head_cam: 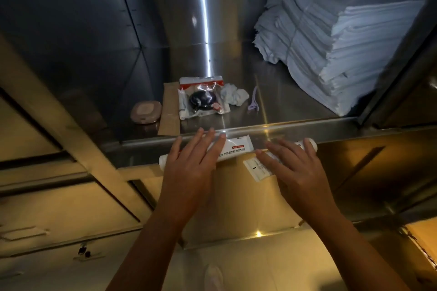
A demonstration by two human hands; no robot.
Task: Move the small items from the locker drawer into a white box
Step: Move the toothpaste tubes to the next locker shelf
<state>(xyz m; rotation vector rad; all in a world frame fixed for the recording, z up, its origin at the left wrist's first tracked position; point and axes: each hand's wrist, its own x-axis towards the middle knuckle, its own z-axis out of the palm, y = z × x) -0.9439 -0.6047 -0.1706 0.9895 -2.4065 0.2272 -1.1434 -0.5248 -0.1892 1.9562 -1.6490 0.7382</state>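
Note:
My left hand (191,165) is wrapped over a white tube (236,147) with printed text, held just in front of the steel locker's front lip (295,125). My right hand (295,168) grips a second white tube (256,169), its cap end showing past my fingers. Inside the locker lie a clear packet with a black round item (202,100), a crumpled white cloth (235,95), a purple plastic piece (253,99), a pinkish oval soap-like piece (146,112) and a brown cardboard strip (169,106). No white box is in view.
A tall stack of folded white towels (331,38) fills the locker's right side. Steel walls (71,19) close the compartment on the left and back. Closed metal locker doors (59,208) lie below and to the left of my arms.

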